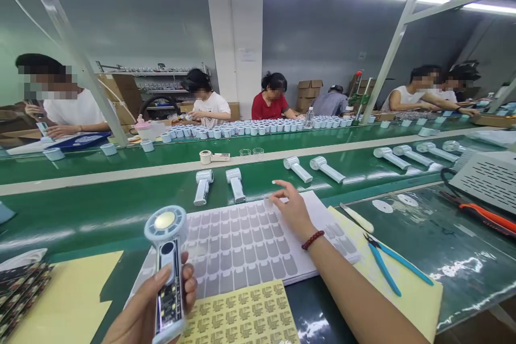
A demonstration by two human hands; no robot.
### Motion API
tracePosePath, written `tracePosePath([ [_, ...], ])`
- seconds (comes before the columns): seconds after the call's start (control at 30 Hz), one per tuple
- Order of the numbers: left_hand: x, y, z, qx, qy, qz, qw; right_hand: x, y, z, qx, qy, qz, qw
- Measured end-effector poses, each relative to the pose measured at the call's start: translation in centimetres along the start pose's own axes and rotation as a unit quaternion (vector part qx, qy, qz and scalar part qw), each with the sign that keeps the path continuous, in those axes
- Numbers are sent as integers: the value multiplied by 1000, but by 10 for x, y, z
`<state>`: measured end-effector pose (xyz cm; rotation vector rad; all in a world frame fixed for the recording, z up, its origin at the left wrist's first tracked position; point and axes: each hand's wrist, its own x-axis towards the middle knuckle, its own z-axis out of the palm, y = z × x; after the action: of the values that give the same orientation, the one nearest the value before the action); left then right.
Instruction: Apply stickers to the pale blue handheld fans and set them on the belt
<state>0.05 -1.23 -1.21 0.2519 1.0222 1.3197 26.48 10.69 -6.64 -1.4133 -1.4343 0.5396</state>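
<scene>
A: Your left hand (139,301) is wrapped round the handle of a pale blue handheld fan (168,249), thumb across the front, fingers curled round the far side!

B: And that fan sits left of centre, over the near side of the bench, round head end away from you. There's a cream disc (165,220) in the middle of the head and a dark circuit board (169,303) showing below your thumb.

A: Across to your right hand (293,209) — well apart from the left, thumb and forefinger parted, near the far edge of the sheet of grey stickers (237,247).

B: Are you touching that sheet? I can't tell from here. Your red bracelet (313,240) shows clearly, though.

A: Nearer you lies the yellow label sheet (245,314), and to your right the blue-handled cutters (384,267), jaws just short of the small knife (358,217).

B: Look ahead — two more fans, one here (203,187) and its neighbour (236,185), lie side by side on the green belt (100,215).

A: Beyond them, facing you, a person in red (268,106) sits behind a crowd of pale blue cups (250,129).
</scene>
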Motion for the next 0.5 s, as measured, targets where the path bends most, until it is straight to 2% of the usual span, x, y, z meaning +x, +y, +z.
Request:
tracePosePath([
  [0.07, -2, 2, 9, -48, -8, -16, 999, -1, -11, -6, 63, 10, 4, 998],
  [0.13, -3, 1, 18, -96, -10, -34, 995, -11, -29, -9, 127, -6, 11, 992],
  [0.27, -5, -4, 33, -153, 6, -69, 986, -62, -81, -3, 238, -118, 20, 964],
  [0.3, -6, -6, 35, -162, 13, -79, 984, -78, -93, 1, 266, -150, 31, 952],
  [0.33, -6, -8, 37, -170, 20, -88, 981, -95, -103, 5, 323, -197, 69, 923],
  [0.37, -7, -10, 38, -176, 30, -97, 979, -109, -111, 10, 362, -219, 82, 902],
  [0.43, -7, -16, 38, -183, 49, -113, 975, -130, -121, 20, 390, -212, 107, 890],
  [0.5, -7, -21, 37, -192, 57, -123, 972, -140, -124, 29, 394, -186, 121, 892],
])
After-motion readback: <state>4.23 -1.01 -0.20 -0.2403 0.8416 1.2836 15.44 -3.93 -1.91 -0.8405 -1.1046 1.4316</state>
